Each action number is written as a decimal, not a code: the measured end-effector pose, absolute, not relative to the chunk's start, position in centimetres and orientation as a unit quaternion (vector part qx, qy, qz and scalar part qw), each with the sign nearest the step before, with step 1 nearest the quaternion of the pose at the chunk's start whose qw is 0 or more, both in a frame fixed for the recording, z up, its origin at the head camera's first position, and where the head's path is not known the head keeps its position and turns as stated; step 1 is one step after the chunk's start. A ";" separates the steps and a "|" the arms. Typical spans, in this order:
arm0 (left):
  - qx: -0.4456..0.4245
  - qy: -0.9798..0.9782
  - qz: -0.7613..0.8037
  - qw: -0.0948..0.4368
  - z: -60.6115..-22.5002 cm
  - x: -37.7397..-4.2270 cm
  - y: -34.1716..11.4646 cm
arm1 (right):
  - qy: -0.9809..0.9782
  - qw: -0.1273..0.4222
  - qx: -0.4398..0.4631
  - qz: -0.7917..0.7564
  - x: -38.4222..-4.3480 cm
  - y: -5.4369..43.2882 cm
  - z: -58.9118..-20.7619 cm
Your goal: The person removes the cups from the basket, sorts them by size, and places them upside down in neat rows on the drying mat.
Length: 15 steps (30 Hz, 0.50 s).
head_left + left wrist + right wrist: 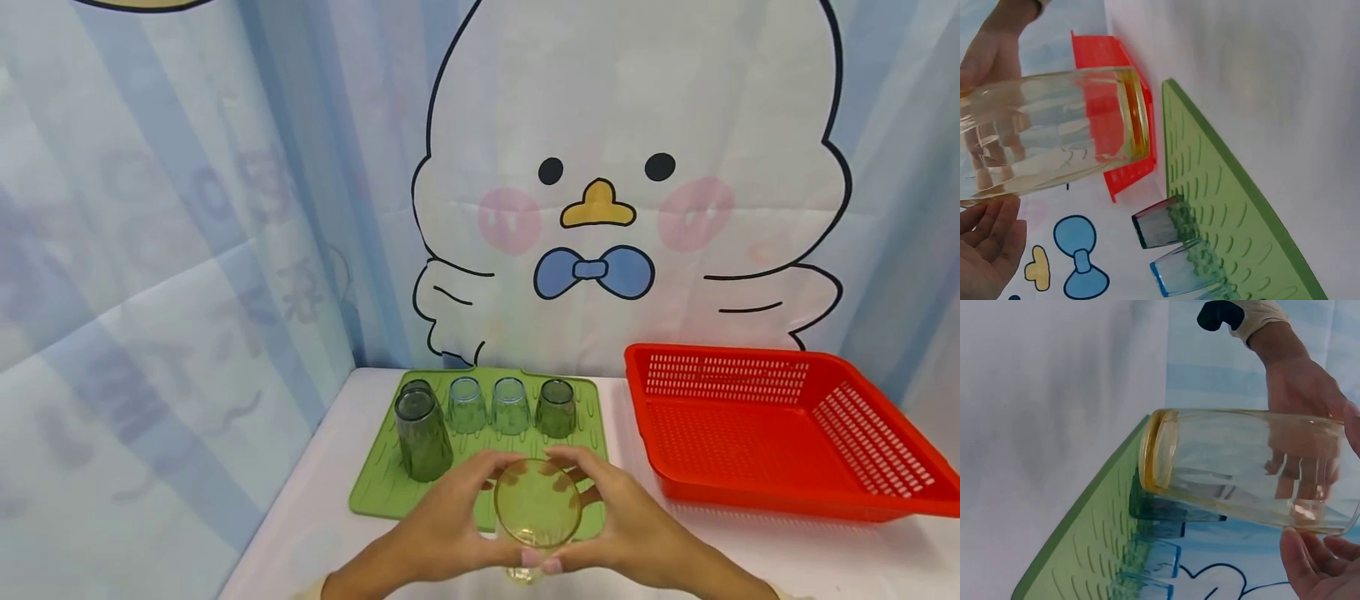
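A tall clear drinking glass (537, 508) with a yellow tint stands upright between both hands, its thick amber base (1137, 115) downward. My left hand (453, 525) grips it from the left, fingers and thumb curved round its upper part. From the other side, my right hand (626, 525) holds it the same way, the two thumbs close together on the near side. In the head view the glass overlaps the front part of a green drying mat (375, 496). On that mat stand a tall grey glass (423, 442), blue-tinted glasses (467, 408) and a short grey glass (556, 410).
A red plastic basket (720, 433) with perforated walls sits on the white table (315, 500), right of the mat. Another dark glass (417, 387) shows partly behind the tall grey one. A printed curtain (637, 100) hangs along the back and left side.
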<state>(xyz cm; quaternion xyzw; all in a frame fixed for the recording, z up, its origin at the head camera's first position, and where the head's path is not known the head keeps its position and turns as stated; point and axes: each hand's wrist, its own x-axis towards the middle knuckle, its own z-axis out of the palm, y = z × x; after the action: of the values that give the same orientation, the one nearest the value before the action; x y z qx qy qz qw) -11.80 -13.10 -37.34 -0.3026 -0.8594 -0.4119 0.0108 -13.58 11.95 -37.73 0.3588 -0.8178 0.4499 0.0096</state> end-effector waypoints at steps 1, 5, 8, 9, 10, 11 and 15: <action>-0.303 -0.859 -0.412 0.010 -37.3 -11.8 -13.2 | -0.813 0.004 0.364 0.454 -13.7 12.0 -37.8; -0.310 -0.856 -0.414 0.011 -36.9 -11.9 -13.3 | -0.802 -0.012 0.372 0.468 -14.0 12.1 -38.0; -0.316 -0.852 -0.417 0.023 -36.3 -11.9 -13.4 | -0.793 -0.016 0.374 0.481 -14.1 12.1 -38.4; -0.319 -0.850 -0.418 0.029 -36.1 -11.9 -13.4 | -0.789 -0.020 0.375 0.486 -14.2 12.0 -38.5; -0.321 -0.849 -0.418 0.036 -35.9 -11.9 -13.5 | -0.787 -0.026 0.374 0.490 -14.2 12.0 -38.7; -0.323 -0.847 -0.419 0.045 -35.6 -11.8 -13.5 | -0.784 -0.031 0.375 0.493 -14.3 12.0 -39.0; -0.330 -0.841 -0.422 0.075 -34.5 -11.7 -13.7 | -0.779 -0.054 0.375 0.500 -14.6 11.7 -40.2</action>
<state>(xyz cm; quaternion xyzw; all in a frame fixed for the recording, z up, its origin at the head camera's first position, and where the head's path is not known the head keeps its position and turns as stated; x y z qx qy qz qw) -11.75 -13.65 -34.54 -0.3301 -0.8412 -0.4217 0.0750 -14.59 11.71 -40.24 0.3745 -0.7790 0.5000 -0.0538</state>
